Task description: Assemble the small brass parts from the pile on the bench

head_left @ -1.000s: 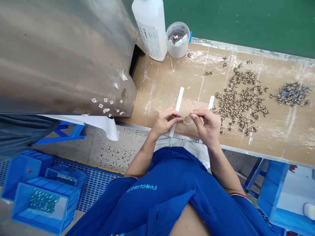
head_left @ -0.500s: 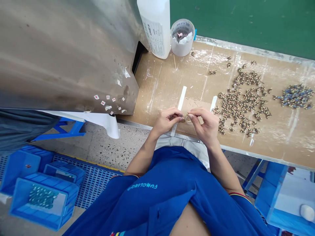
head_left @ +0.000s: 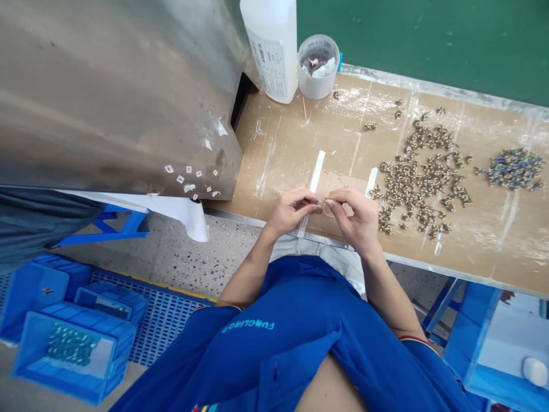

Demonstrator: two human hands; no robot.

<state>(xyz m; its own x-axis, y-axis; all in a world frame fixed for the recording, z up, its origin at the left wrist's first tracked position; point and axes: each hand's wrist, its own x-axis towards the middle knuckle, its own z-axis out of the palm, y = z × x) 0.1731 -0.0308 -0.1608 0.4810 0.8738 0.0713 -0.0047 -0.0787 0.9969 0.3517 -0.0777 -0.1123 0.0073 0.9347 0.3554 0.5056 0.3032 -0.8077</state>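
A worker in a blue shirt (head_left: 300, 343) stands at the near edge of a cardboard-covered bench (head_left: 291, 143), both hands meeting over it. The left hand (head_left: 294, 210) and the right hand (head_left: 358, 220) have their thumbs and forefingers pinched together on a small wire ring (head_left: 327, 208), which is held just above the bench surface between the two sets of fingertips, low in the middle of the view.

A white tape strip (head_left: 315, 171) runs from the left hand toward twelve o'clock, and a shorter white strip (head_left: 370, 179) lies at one o'clock of the right hand. At three o'clock of the hands, near the right hand, a loose scatter of brass-coloured parts (head_left: 422, 174) is spread over the bench. Farther out at three o'clock, well apart from it, is a smaller heap of blue-grey parts (head_left: 512, 167).

At eleven o'clock of the hands, at the far edge of the bench, a white plastic bottle (head_left: 270, 46) stands upright just beside a clear cup (head_left: 318, 67) holding scraps. A steel cabinet (head_left: 107, 97), dotted with bits of sticker, fills the view at nine to ten o'clock. Blue crates (head_left: 72, 349) rest on the floor at seven o'clock.
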